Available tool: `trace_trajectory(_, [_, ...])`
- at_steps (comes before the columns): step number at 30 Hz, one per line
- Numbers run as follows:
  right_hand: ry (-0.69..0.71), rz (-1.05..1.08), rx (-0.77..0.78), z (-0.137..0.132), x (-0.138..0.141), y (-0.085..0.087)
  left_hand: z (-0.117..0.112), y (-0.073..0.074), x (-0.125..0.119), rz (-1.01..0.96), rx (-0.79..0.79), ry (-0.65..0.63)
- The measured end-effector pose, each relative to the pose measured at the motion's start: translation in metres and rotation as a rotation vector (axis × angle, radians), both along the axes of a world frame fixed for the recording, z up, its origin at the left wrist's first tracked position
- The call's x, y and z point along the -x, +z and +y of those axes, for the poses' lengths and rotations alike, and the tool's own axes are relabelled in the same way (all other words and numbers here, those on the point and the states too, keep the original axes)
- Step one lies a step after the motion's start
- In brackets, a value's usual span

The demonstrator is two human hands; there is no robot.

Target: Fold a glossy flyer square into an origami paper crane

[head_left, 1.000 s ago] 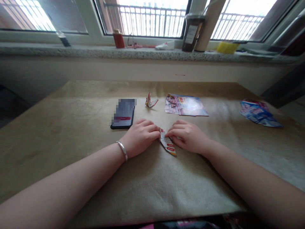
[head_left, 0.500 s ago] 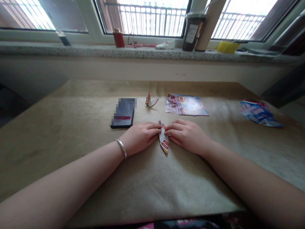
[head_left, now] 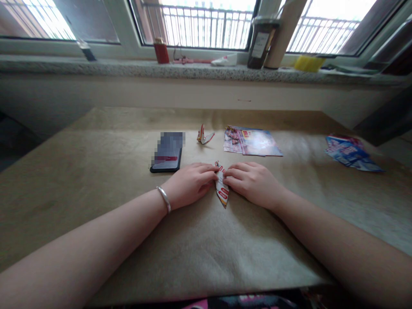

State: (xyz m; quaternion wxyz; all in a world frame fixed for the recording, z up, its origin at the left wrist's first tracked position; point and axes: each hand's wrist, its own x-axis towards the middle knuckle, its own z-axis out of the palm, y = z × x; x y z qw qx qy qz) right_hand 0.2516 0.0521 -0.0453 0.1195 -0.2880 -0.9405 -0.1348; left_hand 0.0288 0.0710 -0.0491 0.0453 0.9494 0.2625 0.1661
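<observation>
A narrow piece of folded printed paper, white with red and yellow marks and pointed at its near end, lies on the table between my hands. My left hand, with a silver bangle at the wrist, has its fingers closed on the paper's left edge. From the other side, my right hand grips the right edge, fingertips bent and close together. Both thumbs are partly hidden. Beyond the hands stands a small folded paper figure with red and white parts.
A phone lies behind my left hand. Printed leaflets rest beyond my right hand, and blue folded papers sit farther right. On the windowsill stand a red container, a dark lidded jar and other items.
Almost nothing differs. Both hands stay on the folded paper, whose near tip sits very slightly higher in the view.
</observation>
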Motion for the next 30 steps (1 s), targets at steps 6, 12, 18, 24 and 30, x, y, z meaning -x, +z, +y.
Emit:
trace_trajectory(6, [-0.058, 0.244, 0.167, 0.007, -0.001, -0.008, -0.003, 0.003, -0.002, 0.033, -0.055, 0.015])
trace_trajectory(12, [-0.097, 0.399, 0.296, 0.01, 0.0, -0.013, -0.006, 0.007, -0.002, 0.072, -0.039, 0.013])
trace_trajectory(18, [-0.097, 0.328, 0.215, 0.006, 0.003, -0.009, -0.004, 0.005, -0.001, 0.06, -0.057, 0.014])
trace_trajectory(24, [-0.018, 0.174, 0.088, 0.001, 0.002, -0.001, -0.003, 0.004, 0.0, 0.042, -0.038, 0.017])
trace_trajectory(30, [-0.081, 0.307, 0.213, 0.003, 0.003, -0.005, -0.004, 0.006, 0.001, 0.048, -0.046, 0.028])
